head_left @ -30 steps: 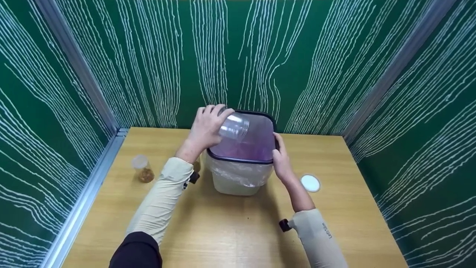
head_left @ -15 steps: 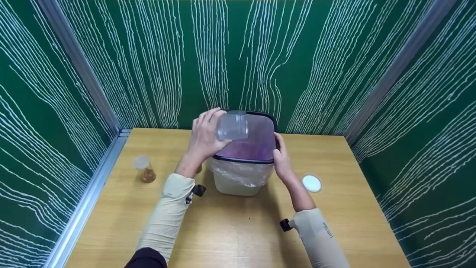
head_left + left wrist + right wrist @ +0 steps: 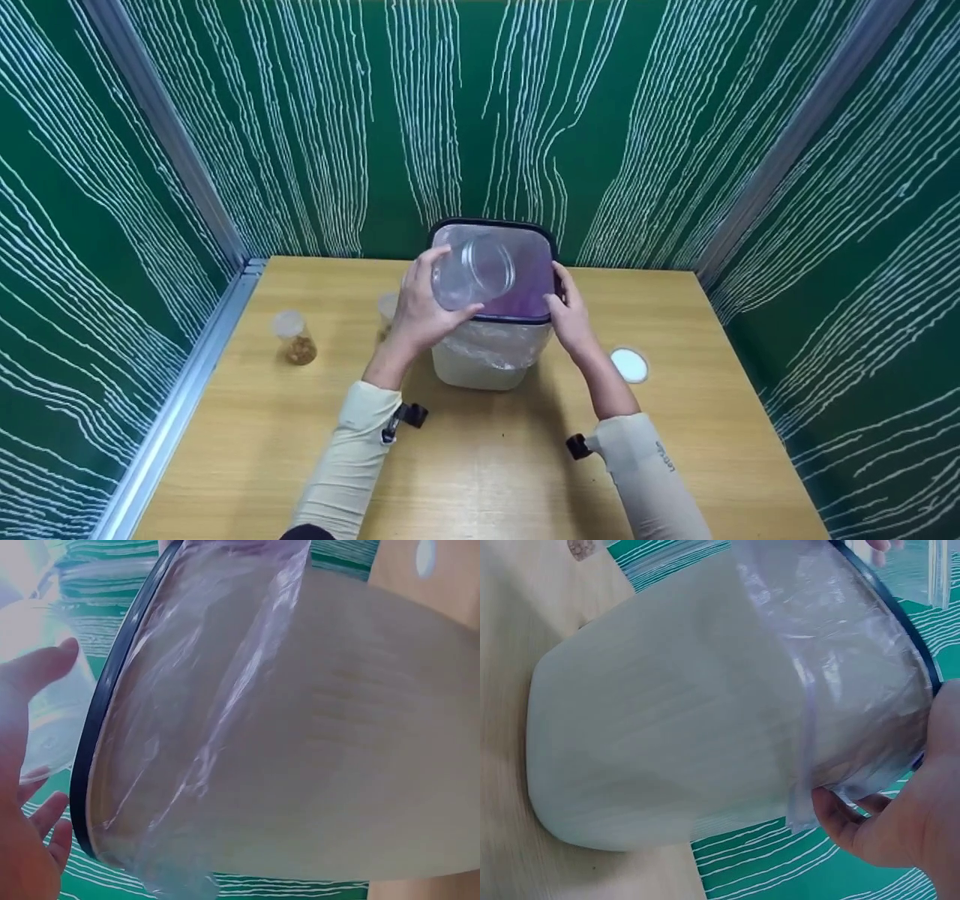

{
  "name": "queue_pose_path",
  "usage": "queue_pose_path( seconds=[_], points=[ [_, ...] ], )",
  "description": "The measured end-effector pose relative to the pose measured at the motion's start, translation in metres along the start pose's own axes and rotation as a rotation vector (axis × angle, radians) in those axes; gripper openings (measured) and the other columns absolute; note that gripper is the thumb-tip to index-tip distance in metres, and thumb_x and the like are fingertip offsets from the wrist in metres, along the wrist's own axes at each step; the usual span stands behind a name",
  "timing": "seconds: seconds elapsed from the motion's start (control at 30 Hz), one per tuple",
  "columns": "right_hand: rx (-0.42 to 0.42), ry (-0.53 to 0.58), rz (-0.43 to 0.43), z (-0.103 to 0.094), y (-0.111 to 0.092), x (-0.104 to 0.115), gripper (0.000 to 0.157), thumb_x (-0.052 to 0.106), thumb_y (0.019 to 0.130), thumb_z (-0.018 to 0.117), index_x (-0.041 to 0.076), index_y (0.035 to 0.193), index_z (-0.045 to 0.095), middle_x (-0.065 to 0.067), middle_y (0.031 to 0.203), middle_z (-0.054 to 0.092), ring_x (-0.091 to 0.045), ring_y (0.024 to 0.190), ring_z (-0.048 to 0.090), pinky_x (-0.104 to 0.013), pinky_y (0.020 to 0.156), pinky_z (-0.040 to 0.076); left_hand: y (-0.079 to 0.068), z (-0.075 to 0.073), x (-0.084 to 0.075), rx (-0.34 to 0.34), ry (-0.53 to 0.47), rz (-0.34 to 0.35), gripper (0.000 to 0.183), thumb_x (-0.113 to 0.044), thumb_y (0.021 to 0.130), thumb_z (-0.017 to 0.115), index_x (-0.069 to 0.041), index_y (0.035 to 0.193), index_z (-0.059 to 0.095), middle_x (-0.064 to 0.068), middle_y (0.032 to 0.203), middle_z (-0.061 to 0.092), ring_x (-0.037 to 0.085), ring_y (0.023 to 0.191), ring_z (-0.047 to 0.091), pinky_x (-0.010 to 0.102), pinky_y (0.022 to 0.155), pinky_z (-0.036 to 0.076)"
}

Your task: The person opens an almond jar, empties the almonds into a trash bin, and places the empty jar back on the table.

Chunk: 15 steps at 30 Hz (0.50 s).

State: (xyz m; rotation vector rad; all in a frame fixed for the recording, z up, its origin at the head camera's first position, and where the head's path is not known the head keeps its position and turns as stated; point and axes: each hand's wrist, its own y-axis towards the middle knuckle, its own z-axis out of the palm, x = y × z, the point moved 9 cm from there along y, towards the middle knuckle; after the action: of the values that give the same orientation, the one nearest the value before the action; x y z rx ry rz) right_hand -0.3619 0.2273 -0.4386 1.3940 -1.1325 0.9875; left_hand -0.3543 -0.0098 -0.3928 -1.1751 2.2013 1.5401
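My left hand grips a clear plastic jar around its side, over the opening of a lined trash bin. The jar lies tilted, its round mouth facing right, and nothing shows inside it. A black rim holds a clear bag folded down over the bin's outside; purple shows within. On the bin's right side, my right hand holds the rim, thumb at the inner edge and fingers outside. In the right wrist view its fingers curl under the bag's fold.
A clear container with brown contents stands at the left of the wooden table. Another clear container is partly hidden behind my left hand. A round white lid lies to the right. Green walls close in the table.
The jar has turned from tipped over the bin to tilted with its mouth toward the right and the camera. My left hand has come lower and nearer; the right hand stays at the rim.
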Motion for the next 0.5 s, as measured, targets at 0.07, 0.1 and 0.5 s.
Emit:
queue_pose_path(
  seconds=[0.07,0.1,0.5],
  points=[
    [-0.017,-0.017,0.034,-0.002,0.003,-0.008,0.059,-0.003,0.094,0.041,-0.003,0.150,0.024,-0.025,0.150,0.029,-0.033,0.133,0.032,-0.043,0.108,0.029,-0.006,0.000,0.001,-0.004,-0.048,-0.014,0.093,-0.040,0.064,0.090,-0.015,0.138,0.039,0.005,0.133,0.049,0.022,0.116,0.049,0.041,0.093,0.045],
    [-0.023,-0.023,0.049,-0.003,0.004,-0.013,0.060,-0.001,0.094,0.041,-0.001,0.151,0.024,-0.023,0.150,0.030,-0.031,0.131,0.034,-0.042,0.106,0.031,-0.010,0.000,0.002,-0.006,-0.066,-0.020,0.093,-0.041,0.064,0.089,-0.016,0.138,0.038,0.005,0.133,0.049,0.022,0.116,0.049,0.041,0.094,0.045],
    [-0.063,-0.055,0.016,-0.009,0.024,-0.032,0.060,0.004,0.093,0.037,0.005,0.152,0.026,-0.014,0.156,0.024,-0.024,0.138,0.027,-0.039,0.113,0.021,-0.027,0.004,0.009,-0.030,-0.232,-0.114,0.094,-0.035,0.062,0.092,-0.020,0.136,0.037,-0.001,0.131,0.049,0.017,0.118,0.048,0.040,0.098,0.042]
  ],
)
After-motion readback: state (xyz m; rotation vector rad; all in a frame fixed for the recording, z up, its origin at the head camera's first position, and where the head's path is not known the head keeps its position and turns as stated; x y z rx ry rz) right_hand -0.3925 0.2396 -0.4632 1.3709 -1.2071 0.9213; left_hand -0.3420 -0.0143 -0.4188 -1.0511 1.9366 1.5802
